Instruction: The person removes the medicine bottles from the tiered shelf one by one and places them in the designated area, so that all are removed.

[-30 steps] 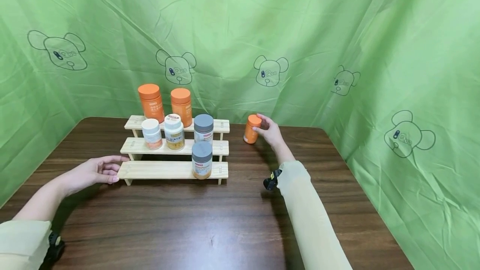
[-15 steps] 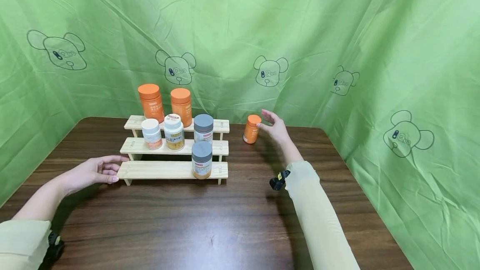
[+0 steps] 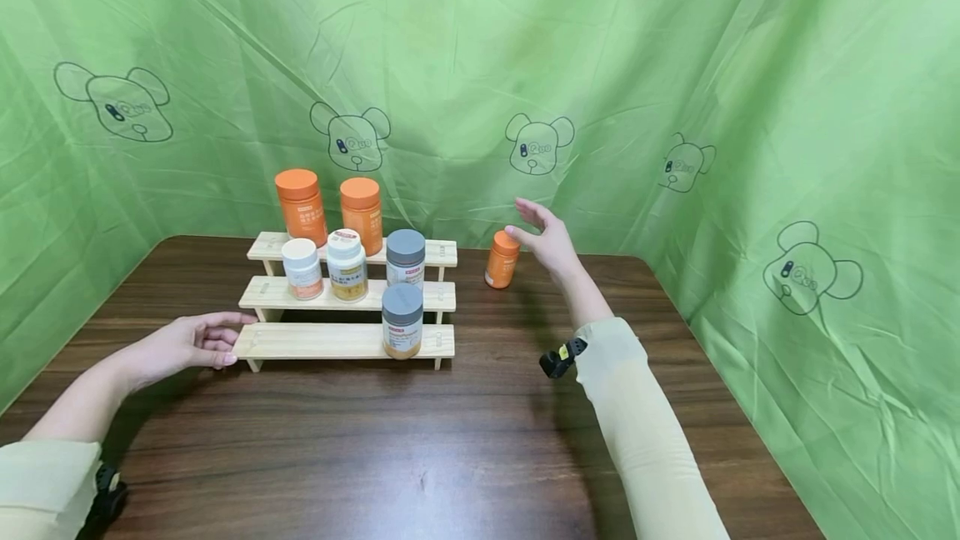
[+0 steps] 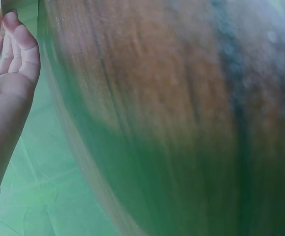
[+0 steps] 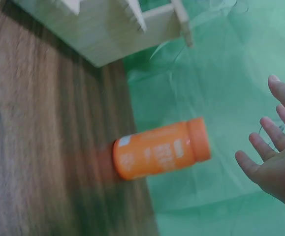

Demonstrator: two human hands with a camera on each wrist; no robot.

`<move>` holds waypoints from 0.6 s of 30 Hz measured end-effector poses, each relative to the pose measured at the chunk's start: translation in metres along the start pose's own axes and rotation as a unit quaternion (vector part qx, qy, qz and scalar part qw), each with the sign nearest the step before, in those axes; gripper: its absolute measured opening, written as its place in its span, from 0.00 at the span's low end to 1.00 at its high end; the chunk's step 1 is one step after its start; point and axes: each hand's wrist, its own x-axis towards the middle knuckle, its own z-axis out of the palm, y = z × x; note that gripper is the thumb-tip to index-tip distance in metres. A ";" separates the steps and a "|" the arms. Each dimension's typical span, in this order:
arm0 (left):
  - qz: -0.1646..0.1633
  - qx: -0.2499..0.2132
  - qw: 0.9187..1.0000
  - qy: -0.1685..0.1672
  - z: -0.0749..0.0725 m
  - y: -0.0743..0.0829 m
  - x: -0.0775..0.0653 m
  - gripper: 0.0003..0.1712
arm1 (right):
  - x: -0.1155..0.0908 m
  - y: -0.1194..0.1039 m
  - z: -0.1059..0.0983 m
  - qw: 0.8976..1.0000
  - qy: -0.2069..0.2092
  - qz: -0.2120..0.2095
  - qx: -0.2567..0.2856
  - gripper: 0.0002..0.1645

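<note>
A three-tier wooden display riser (image 3: 307, 342) stands at the left of the table. My left hand (image 3: 180, 347) pinches the left end of its lowest step, the thumb in front and the fingers behind. In the left wrist view that hand (image 4: 9, 83) shows at the upper left, fingertips at a strip of pale wood. A small orange bottle (image 3: 502, 260) stands upright on the table, right of the riser. Over its cap, slightly behind and right, my right hand (image 3: 553, 247) is spread with nothing in it. The right wrist view shows a gap between the bottle (image 5: 162, 150) and the fingers.
Two orange jars (image 3: 302, 208) stand on the top step. The middle step bears a white bottle (image 3: 303, 270), a white-and-yellow bottle (image 3: 347, 267) and a grey-lidded jar (image 3: 406, 252). Another grey-lidded jar (image 3: 402, 319) stands on the bottom step's right. Green cloth (image 3: 465, 48) hangs behind the table.
The right hand has let go of the small orange bottle and moved up and right from it, fingers spreading. The bottle stays in place; the left hand has not moved.
</note>
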 end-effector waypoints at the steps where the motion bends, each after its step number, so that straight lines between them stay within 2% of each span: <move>1: 0.001 -0.001 1.000 0.000 0.000 0.000 0.000 0.35 | 0.000 -0.003 0.001 1.000 -0.003 -0.001 0.001 0.38; 6: 0.007 -0.006 1.000 0.000 0.000 -0.001 -0.001 0.34 | -0.001 -0.020 0.008 1.000 -0.015 -0.022 0.016 0.37; 11: 0.012 -0.010 1.000 0.000 0.000 -0.002 -0.002 0.33 | 0.007 -0.025 0.017 0.998 -0.025 -0.043 0.042 0.38; 18: 0.008 0.003 1.000 0.003 0.001 -0.002 0.000 0.33 | 0.012 -0.039 0.031 0.997 -0.024 -0.062 0.034 0.36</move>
